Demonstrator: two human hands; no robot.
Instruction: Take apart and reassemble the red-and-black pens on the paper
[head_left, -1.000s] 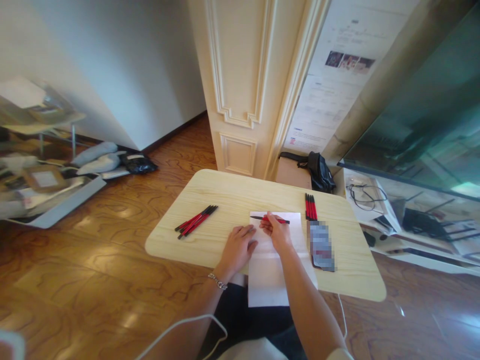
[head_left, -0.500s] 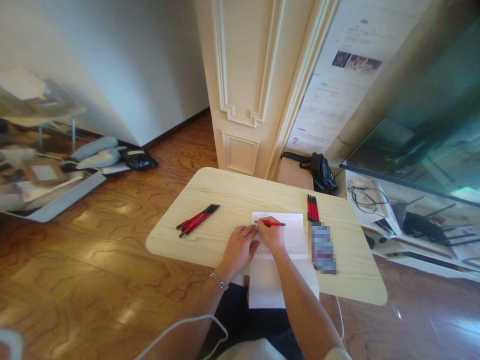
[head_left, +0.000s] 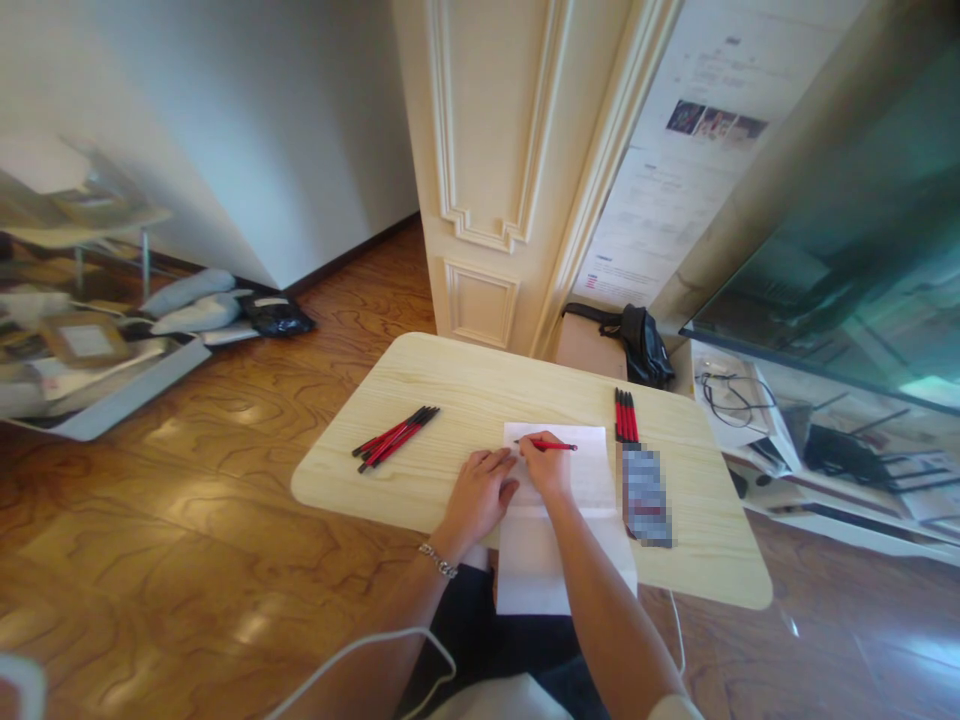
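A red and black pen (head_left: 556,446) is pinched in my right hand (head_left: 543,470), its black tip over the upper left part of a white sheet of paper (head_left: 555,560). The sheet has a crease across it and hangs over the near table edge. My left hand (head_left: 481,490) lies on the table at the paper's left edge, fingers stretched out and fingertips on the sheet. To the left is a loose pile of red and black pens (head_left: 396,438). Several more pens (head_left: 626,415) lie side by side right of the paper, above a blurred-out packet (head_left: 646,497).
The light wooden table (head_left: 465,375) has rounded corners. A black bag (head_left: 645,345) rests on a box behind it. A white cable (head_left: 360,655) crosses near my left forearm. A screen (head_left: 840,230) stands at right, and a tray of packages (head_left: 97,380) lies on the floor at left.
My right hand and the pen have shifted slightly to the right along the paper. My left hand stays in place.
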